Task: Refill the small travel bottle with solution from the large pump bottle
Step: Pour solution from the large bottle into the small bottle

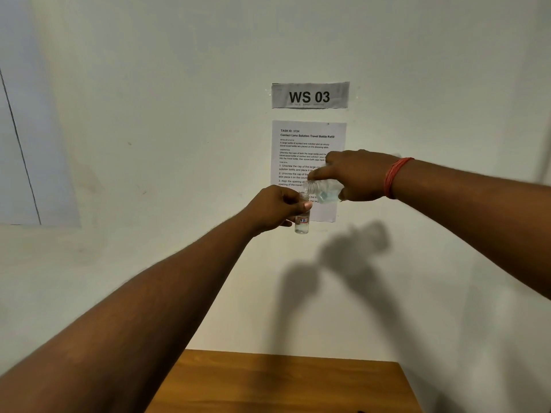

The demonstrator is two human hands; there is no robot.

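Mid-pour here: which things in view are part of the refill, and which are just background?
In the job:
small clear travel bottle, held upright by the left hand
larger clear bottle, tipped over it by the right hand

Background:
white instruction sheet
grey WS 03 sign
brown wooden table
red wrist thread
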